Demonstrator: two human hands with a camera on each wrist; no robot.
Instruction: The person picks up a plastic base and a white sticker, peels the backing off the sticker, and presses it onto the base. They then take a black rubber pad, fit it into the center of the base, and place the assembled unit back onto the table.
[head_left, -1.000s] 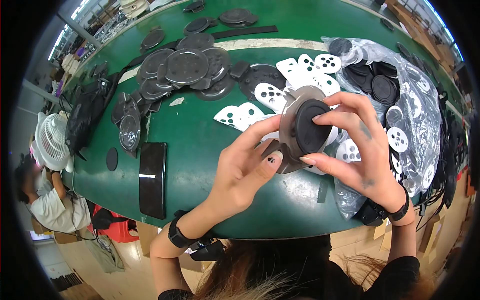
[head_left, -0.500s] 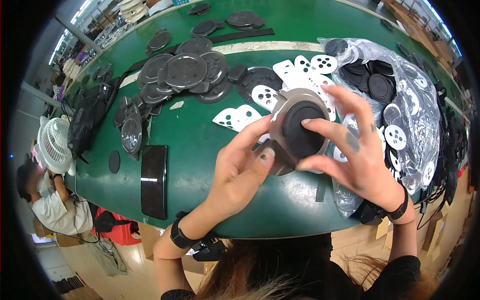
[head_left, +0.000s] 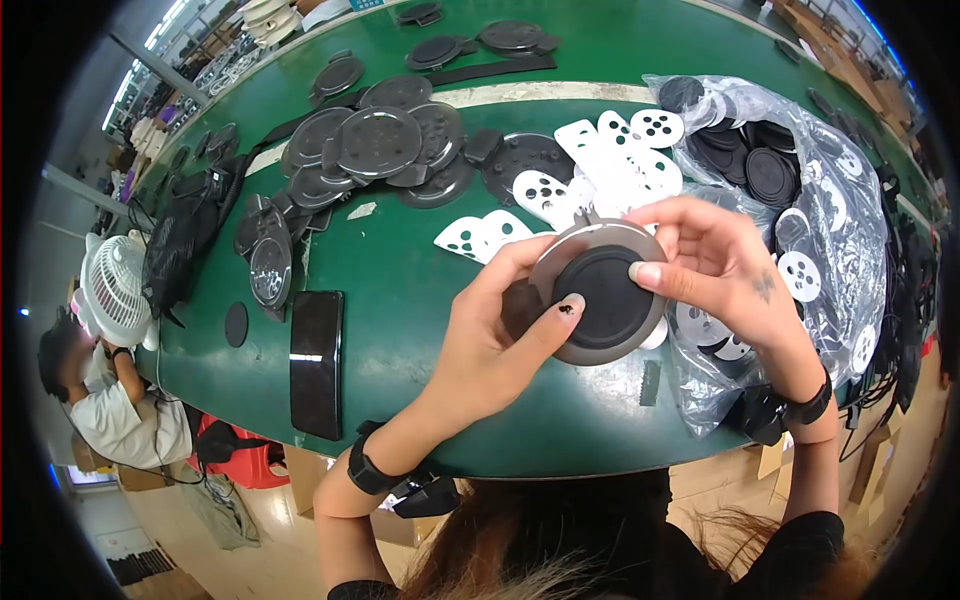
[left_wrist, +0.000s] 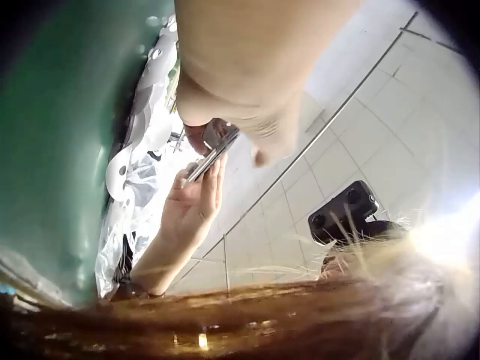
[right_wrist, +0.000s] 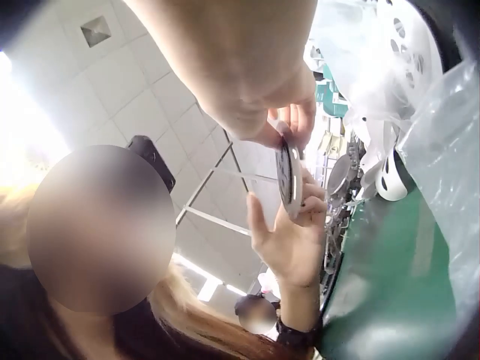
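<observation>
A round translucent grey housing (head_left: pixel 585 350) is held above the green table, with a black disc (head_left: pixel 603 297) lying inside its rim. On its left side my left hand (head_left: pixel 490 345) grips the housing, thumb pressed on the disc and fingers behind. My right hand (head_left: pixel 725 270) pinches the right edge, thumb on the disc's upper right and fingers curled behind the rim. Seen edge-on in the right wrist view, the housing (right_wrist: pixel 289 176) sits between my right hand (right_wrist: pixel 289 120) and my left hand (right_wrist: pixel 289 247).
White perforated pieces (head_left: pixel 540 195) lie behind the hands. A plastic bag (head_left: pixel 840 240) of black discs and white pieces stands right. Several grey housings (head_left: pixel 378 142) are piled back left, near a black phone (head_left: pixel 316 365) and a loose disc (head_left: pixel 236 324). A person (head_left: pixel 130 420) sits far left.
The housing has turned to face upward more and sits slightly lower. My right thumb has moved from the rim onto the disc, while the right fingers have gone behind the edge.
</observation>
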